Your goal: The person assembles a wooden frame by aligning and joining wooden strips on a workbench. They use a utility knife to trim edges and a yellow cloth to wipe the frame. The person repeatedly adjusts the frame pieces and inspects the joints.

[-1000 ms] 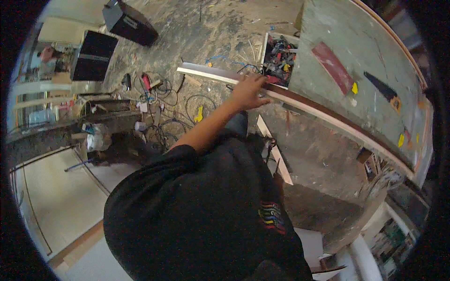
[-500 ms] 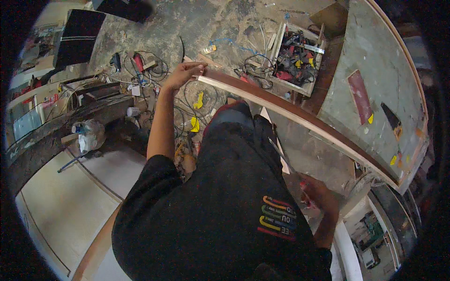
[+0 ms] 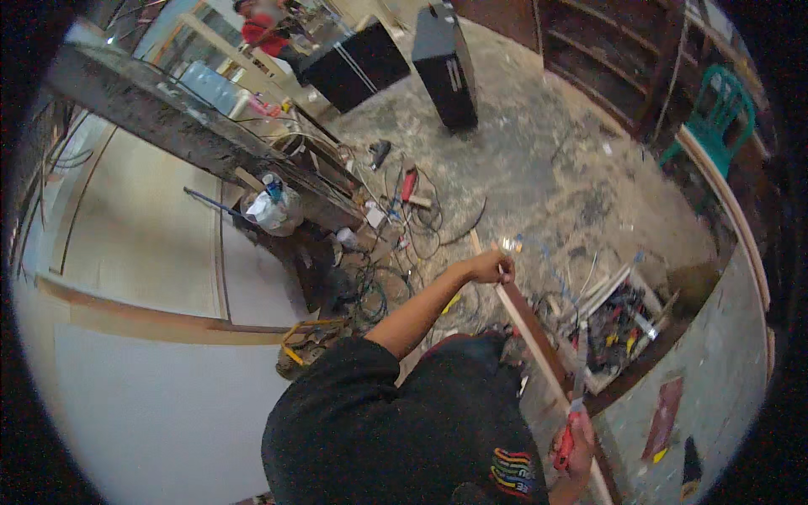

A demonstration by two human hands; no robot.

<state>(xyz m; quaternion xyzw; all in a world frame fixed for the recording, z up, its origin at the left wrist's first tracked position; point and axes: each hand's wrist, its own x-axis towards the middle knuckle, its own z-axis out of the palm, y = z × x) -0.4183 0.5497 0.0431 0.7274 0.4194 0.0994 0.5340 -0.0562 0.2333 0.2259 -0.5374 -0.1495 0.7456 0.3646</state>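
My left hand (image 3: 488,267) is closed around the far end of a long, narrow wooden board (image 3: 535,341), brown on its face and pale along its edge. The board slopes down toward the lower right, past my body. My right hand (image 3: 581,461) grips the red handle of a handsaw (image 3: 580,370). Its blade points away from me, just right of the board; whether it touches the wood I cannot tell. The board's near end runs behind my right hand and out of the picture.
Beyond the board stands a wooden crate (image 3: 599,380) of jumbled tools. A grey-green panel (image 3: 715,396) lies at the right. Cables and a red power tool (image 3: 409,185) litter the floor. Two black cabinets (image 3: 444,71) and a green chair (image 3: 715,118) stand farther off; a person in red (image 3: 263,34) is at the back.
The view has swung to the left. My right hand has brought the saw up from beside my body to alongside the board. My left hand still holds the board's end.
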